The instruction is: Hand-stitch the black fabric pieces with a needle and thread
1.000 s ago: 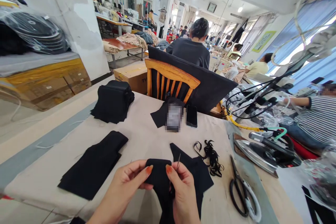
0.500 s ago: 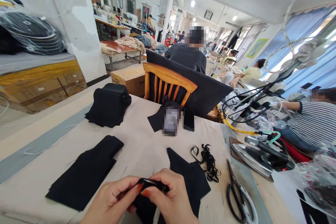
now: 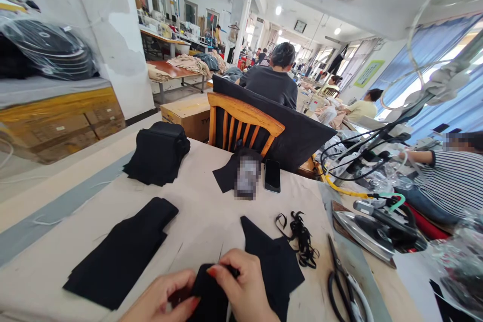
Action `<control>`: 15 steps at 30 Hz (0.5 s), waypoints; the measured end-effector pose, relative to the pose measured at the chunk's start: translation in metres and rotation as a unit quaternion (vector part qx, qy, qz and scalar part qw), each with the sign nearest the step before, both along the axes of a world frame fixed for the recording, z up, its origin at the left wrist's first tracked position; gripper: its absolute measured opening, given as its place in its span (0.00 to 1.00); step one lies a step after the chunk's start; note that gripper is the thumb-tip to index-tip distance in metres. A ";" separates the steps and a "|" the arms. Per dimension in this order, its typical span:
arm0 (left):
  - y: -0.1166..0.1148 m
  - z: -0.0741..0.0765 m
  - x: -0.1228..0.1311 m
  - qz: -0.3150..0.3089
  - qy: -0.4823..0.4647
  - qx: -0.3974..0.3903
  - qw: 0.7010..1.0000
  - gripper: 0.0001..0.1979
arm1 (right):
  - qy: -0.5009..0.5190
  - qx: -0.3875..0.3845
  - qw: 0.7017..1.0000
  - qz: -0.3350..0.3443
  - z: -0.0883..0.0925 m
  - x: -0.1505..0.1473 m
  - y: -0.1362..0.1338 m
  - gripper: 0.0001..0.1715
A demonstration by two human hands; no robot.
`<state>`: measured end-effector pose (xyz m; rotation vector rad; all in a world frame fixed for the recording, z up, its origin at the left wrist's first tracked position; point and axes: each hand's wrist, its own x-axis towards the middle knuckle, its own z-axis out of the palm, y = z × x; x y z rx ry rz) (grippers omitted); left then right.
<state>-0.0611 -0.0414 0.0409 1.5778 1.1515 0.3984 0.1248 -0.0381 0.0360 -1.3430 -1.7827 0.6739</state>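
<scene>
At the table's near edge, a piece of black fabric (image 3: 208, 296) is between my hands. My right hand (image 3: 245, 284) pinches its upper edge between thumb and fingers. Lower down, my left hand (image 3: 166, 296) grips the left side of the same piece, its thumb on the cloth. Right beside my right hand lie loose black fabric pieces (image 3: 273, 256). A flat pile of black cut pieces (image 3: 121, 251) is left of my hands. Curled black strips (image 3: 300, 239) and scissors (image 3: 341, 282) with dark and white handles lie to the right.
A taller black fabric stack (image 3: 156, 153) stands at the far left of the table. Near the far edge is a phone (image 3: 272, 176). An iron (image 3: 364, 234) rests on a board at right, with cables above. A wooden chair (image 3: 245, 115) and a seated person (image 3: 271, 83) are beyond.
The black piece's top edge, curled over before, now lies flatter. My left hand has slid down and left from the edge; my right hand still pinches it at the top.
</scene>
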 end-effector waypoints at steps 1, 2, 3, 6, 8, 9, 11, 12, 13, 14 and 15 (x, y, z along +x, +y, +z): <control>0.004 -0.005 0.002 0.011 0.018 0.016 1.000 0.12 | -0.058 0.004 0.998 -0.012 -0.008 0.001 0.004 0.15; 0.009 -0.011 0.003 0.024 0.044 0.041 0.998 0.13 | -0.122 0.015 0.992 -0.021 -0.015 0.003 0.010 0.13; 0.014 -0.016 0.006 0.036 0.076 0.069 0.994 0.14 | -0.185 0.030 0.982 -0.030 -0.023 0.004 0.016 0.12; 0.025 -0.031 0.012 0.061 0.126 0.099 0.985 0.11 | -0.259 0.048 0.964 -0.044 -0.045 0.007 0.034 0.08; 0.028 -0.037 0.016 0.074 0.156 0.110 0.979 0.09 | -0.285 0.052 0.956 -0.049 -0.056 0.007 0.044 0.08; 0.029 -0.039 0.017 0.080 0.173 0.117 0.975 0.09 | -0.299 0.053 0.951 -0.051 -0.061 0.007 0.047 0.09; 0.028 -0.043 0.019 0.087 0.202 0.129 0.967 0.10 | -0.322 0.053 0.943 -0.057 -0.066 0.008 0.051 0.09; 0.027 -0.043 0.020 0.088 0.212 0.135 0.964 0.10 | -0.331 0.051 0.940 -0.062 -0.067 0.008 0.051 0.09; 0.026 -0.044 0.021 0.088 0.220 0.140 0.961 0.11 | -0.338 0.047 0.938 -0.068 -0.066 0.009 0.051 0.09; 0.025 -0.044 0.021 0.087 0.225 0.144 0.960 0.11 | -0.343 0.043 0.935 -0.075 -0.064 0.009 0.051 0.08; 0.025 -0.044 0.022 0.086 0.229 0.148 0.958 0.12 | -0.346 0.038 0.934 -0.083 -0.061 0.009 0.050 0.08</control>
